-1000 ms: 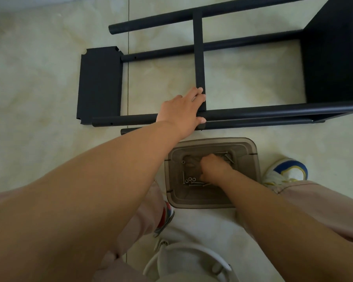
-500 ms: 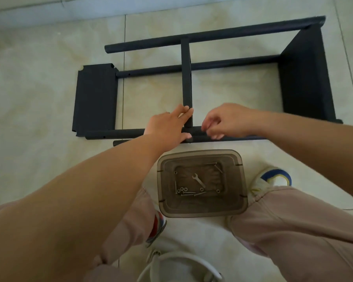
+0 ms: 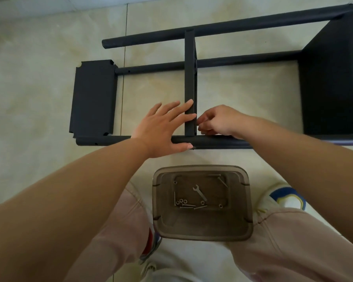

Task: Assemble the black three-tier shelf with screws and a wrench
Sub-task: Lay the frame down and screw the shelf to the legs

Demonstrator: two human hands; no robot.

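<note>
While the small silver wrench (image 3: 199,192) sits in the smoky translucent plastic tub (image 3: 247,202) at 6 o'clock, left hand (image 3: 163,129) lies flat, fingers released, bracing the black metal three-tier shelf frame (image 3: 190,78) at 12; right hand (image 3: 218,121) pinches something tiny, likely a screw, which could slip and drop.

Left hand (image 3: 163,129) reaches forward, fingers (image 3: 183,105) straight and spread, thumb out low; right hand (image 3: 218,121) beside it, fingertips curled together in a pinch.

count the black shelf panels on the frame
3: left panel lying flat at the poles' ends, middle panel seen edge-on by the left hand, right panel standing at the far right, partly cropped.
</note>
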